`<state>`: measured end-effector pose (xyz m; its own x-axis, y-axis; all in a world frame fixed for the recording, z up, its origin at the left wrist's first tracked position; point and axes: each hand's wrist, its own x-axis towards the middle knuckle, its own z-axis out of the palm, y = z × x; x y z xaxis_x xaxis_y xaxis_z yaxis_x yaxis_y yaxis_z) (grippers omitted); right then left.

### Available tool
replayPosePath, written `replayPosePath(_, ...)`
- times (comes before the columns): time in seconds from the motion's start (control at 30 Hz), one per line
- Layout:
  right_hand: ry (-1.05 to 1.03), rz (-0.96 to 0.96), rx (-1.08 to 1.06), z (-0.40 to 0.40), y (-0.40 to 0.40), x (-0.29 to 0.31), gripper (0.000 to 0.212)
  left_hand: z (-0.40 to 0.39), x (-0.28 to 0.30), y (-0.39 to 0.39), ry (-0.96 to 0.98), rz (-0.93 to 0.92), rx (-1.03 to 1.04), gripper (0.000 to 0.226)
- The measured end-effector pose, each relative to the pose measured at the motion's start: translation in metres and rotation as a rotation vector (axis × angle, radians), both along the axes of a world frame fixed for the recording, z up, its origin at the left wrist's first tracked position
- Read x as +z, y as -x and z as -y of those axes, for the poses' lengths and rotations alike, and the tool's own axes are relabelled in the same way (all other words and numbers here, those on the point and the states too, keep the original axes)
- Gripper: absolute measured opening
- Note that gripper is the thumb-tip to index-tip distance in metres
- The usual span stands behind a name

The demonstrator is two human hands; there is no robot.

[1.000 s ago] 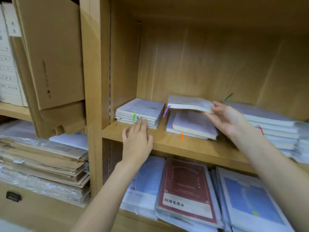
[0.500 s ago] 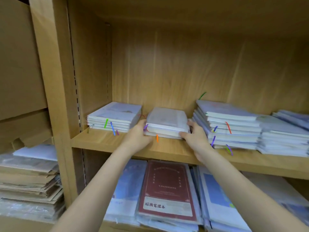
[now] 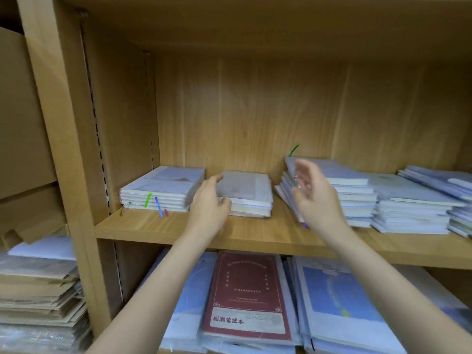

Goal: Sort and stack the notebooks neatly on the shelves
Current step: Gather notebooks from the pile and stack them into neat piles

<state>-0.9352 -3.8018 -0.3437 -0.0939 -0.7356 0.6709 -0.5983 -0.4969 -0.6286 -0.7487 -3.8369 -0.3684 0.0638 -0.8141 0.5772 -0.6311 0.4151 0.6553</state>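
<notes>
I am partway through tidying the notebooks on the middle shelf [image 3: 255, 238], and the step in hand looks like squaring up the small middle stack [image 3: 246, 194]. My left hand [image 3: 209, 208] sits at that stack's left front corner, fingers [image 3: 217, 178] loosely curled and touching its edge without gripping anything that I can see. My right hand [image 3: 315, 198] hovers in the air between the middle stack and the taller stack [image 3: 342, 192] to its right, fingers spread wide and holding nothing. I count four clear stacks on this shelf: the left stack [image 3: 163, 189] with its green, blue and pink ribbons, the middle one, the taller one, and a lower pile [image 3: 408, 210] further right, with more notebooks blurred at the far edge. Below, a red notebook [image 3: 247, 295] lies among several blue ones. Next, I judge, both hands must close on a stack's sides and nudge its edges flush, gently, so the thin covers do not slide.
</notes>
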Motion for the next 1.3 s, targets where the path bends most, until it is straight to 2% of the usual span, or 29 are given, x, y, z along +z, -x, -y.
replayPosePath(0.13, 0.046, -0.123, -0.269, 0.001, 0.058, 0.026, 0.035, 0.004, 0.010, 0.040, -0.074, -0.063, -0.173, 0.048)
replayPosePath(0.17, -0.026, -0.142, -0.342, 0.006, 0.073, 0.029, 0.034, 0.006, 0.013, 0.051, -0.121, -0.129, -0.220, 0.045)
replayPosePath(0.23, -0.270, -0.065, -0.422, 0.017, 0.104, 0.034, 0.046, 0.003, 0.020, 0.072, -0.253, -0.311, -0.317, 0.039)
replayPosePath(0.3, -0.449, 0.069, -0.373, 0.021, 0.123, 0.036, 0.059, -0.003, 0.028, 0.093, -0.421, -0.472, -0.432, 0.030)
replayPosePath(0.37, -0.500, 0.152, -0.287, 0.022, 0.131, 0.039, 0.051, -0.011, 0.038, 0.110, -0.562, -0.564, -0.546, 0.020)
replayPosePath(0.43, -0.527, 0.106, -0.257, 0.022, 0.132, 0.042, 0.038, -0.010, 0.043, 0.121, -0.612, -0.575, -0.585, 0.018)
replayPosePath(0.5, -0.587, 0.009, -0.260, 0.023, 0.131, 0.045, 0.040, -0.008, 0.047, 0.126, -0.634, -0.562, -0.591, 0.025)
replayPosePath(0.53, -0.599, -0.011, -0.278, 0.023, 0.131, 0.046, 0.048, -0.007, 0.048, 0.126, -0.654, -0.562, -0.585, 0.032)
replayPosePath(0.63, -0.628, 0.066, -0.234, 0.024, 0.134, 0.046, 0.064, -0.004, 0.052, 0.125, -0.711, -0.589, -0.579, 0.044)
replayPosePath(0.7, -0.642, 0.121, -0.194, 0.022, 0.134, 0.046, 0.067, -0.001, 0.054, 0.125, -0.732, -0.595, -0.568, 0.043)
replayPosePath(0.77, -0.656, 0.141, -0.170, 0.022, 0.132, 0.048, 0.063, -0.001, 0.055, 0.124, -0.743, -0.563, -0.511, 0.024)
replayPosePath(0.87, -0.679, 0.127, -0.115, 0.021, 0.125, 0.050, 0.040, 0.000, 0.051, 0.124, -0.789, -0.616, -0.470, 0.016)
replayPosePath(1.0, -0.645, 0.248, -0.069, 0.021, 0.126, 0.045, 0.031, 0.000, 0.045, 0.124, -0.749, -0.686, -0.468, 0.016)
replayPosePath(1.13, -0.604, 0.355, -0.059, 0.022, 0.132, 0.042, 0.017, 0.000, 0.048, 0.128, -0.702, -0.612, -0.447, 0.021)
replayPosePath(1.3, -0.584, 0.361, -0.079, 0.022, 0.133, 0.042, 0.023, -0.007, 0.045, 0.142, -0.595, -0.631, -0.435, 0.032)
